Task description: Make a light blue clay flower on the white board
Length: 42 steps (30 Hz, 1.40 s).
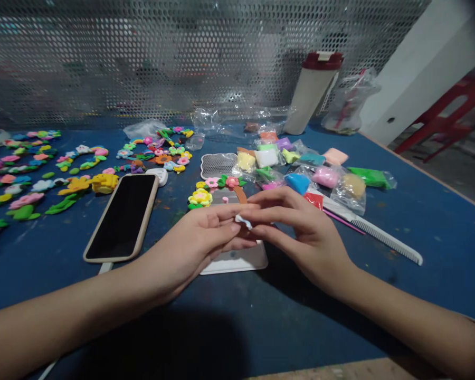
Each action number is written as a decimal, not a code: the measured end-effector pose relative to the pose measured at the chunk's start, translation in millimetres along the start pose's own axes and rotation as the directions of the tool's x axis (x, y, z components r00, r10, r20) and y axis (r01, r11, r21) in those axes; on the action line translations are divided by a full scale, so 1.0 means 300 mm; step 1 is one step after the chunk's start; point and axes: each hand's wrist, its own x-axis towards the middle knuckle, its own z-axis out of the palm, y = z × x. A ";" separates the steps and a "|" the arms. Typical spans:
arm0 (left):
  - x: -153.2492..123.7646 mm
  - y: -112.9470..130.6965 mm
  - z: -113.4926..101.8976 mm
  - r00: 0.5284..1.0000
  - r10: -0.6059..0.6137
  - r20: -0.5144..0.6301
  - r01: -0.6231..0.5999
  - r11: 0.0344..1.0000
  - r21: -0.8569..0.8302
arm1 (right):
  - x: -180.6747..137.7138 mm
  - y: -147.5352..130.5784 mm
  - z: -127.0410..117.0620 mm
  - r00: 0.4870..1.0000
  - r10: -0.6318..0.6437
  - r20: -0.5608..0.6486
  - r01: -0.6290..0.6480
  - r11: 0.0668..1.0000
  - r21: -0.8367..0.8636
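A small twisted piece of white and pale blue clay (244, 221) is held between my two hands. My left hand (211, 227) is turned palm up, its thumb pressing one end of the piece against the fingers. My right hand (301, 227) comes from the right, with thumb and fingertips pinching the other end. Right behind and below the hands lies a white-edged plate (237, 263), partly hidden by them. Clay flowers (200, 198) in yellow and pink, green leaves and a brown clay strip (240, 195) form an arch near it.
A phone (122, 216) with a cable lies left, beside rows of clay flower pieces (83, 158). Bagged coloured clay (296, 182), a white comb (388, 240) and a purple stick (344, 221) lie right. A tumbler (314, 92) stands before the perforated metal panel (142, 63).
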 end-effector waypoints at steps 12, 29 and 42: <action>-0.026 0.015 0.021 0.989 0.137 -0.062 -0.056 0.718 0.693 | 0.002 -0.028 -0.006 0.997 -0.033 -0.065 0.024 0.990 -0.136; -0.010 0.050 -0.004 0.994 0.047 -0.100 0.016 0.833 0.553 | -0.024 -0.038 -0.009 0.968 0.085 -0.234 -0.090 0.996 -0.012; -0.017 0.023 0.028 0.999 -0.036 -0.003 0.035 0.953 0.302 | -0.003 -0.013 0.002 1.000 -0.019 -0.002 0.019 0.999 0.032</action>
